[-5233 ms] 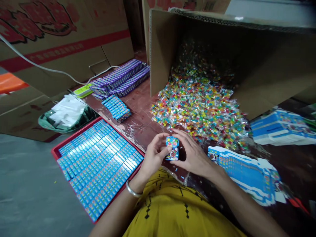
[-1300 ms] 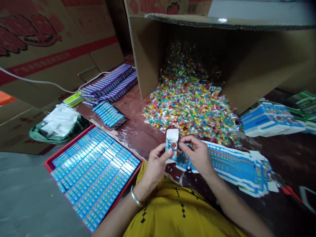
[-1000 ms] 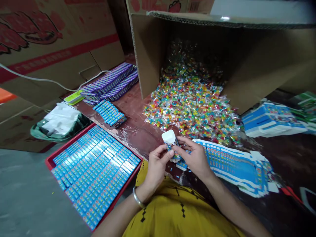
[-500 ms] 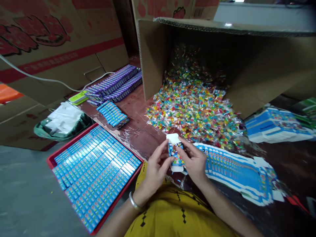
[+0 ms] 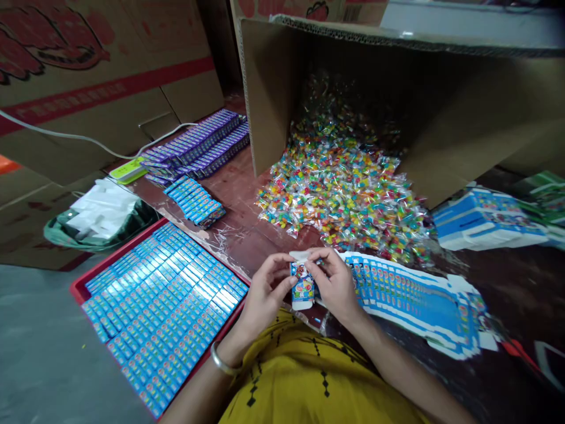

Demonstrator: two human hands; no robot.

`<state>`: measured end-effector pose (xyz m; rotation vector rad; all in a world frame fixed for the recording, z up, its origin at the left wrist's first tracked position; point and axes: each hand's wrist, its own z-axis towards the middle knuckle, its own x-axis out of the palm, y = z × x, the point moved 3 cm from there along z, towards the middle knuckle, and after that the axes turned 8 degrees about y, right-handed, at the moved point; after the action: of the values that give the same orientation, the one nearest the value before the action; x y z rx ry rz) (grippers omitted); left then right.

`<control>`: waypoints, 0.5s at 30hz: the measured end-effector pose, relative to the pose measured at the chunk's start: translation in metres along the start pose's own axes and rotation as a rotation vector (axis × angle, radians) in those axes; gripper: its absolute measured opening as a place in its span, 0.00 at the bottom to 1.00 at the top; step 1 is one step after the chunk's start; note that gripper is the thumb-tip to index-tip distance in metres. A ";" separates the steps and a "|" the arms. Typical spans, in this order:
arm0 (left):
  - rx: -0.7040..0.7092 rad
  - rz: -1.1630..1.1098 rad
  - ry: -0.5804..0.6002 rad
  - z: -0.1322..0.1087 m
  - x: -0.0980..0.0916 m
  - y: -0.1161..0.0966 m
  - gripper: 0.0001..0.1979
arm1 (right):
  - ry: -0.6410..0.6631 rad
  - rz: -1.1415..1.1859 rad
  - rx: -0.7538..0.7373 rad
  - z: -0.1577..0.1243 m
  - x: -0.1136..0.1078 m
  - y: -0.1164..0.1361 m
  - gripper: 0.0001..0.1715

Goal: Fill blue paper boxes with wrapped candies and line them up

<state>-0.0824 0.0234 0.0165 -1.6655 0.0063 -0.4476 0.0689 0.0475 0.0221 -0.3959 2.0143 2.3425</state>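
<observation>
Between my two hands is a small blue printed candy box, held upright at the table's front edge, with white flaps at its top and bottom ends. My left hand grips its left side, thumb on the printed face. At the upper right, my right hand holds it too, thumb and fingers by the top flap. Whether anything is inside the box cannot be seen. Just right of my right hand lies a fanned row of flat blue box blanks. Beyond the hands spreads a heap of clear candy packets.
A large cardboard carton lies on its side around the heap. At left stands a red tray full of blue boxes. Behind it are a green bag, a short row of blue boxes, and purple boxes. More blanks lie right.
Both hands have shifted slightly left with the box. My right fingers have moved up to its top flap, which is now bent over and partly covered. The whole view has shifted a little.
</observation>
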 end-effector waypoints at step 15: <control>0.014 0.093 0.021 -0.002 -0.003 -0.010 0.17 | 0.321 0.126 0.236 0.032 -0.014 0.001 0.14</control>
<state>-0.0883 0.0235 0.0254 -1.6399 0.0954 -0.3937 0.0764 0.0806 0.0297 -0.6893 2.4928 2.1855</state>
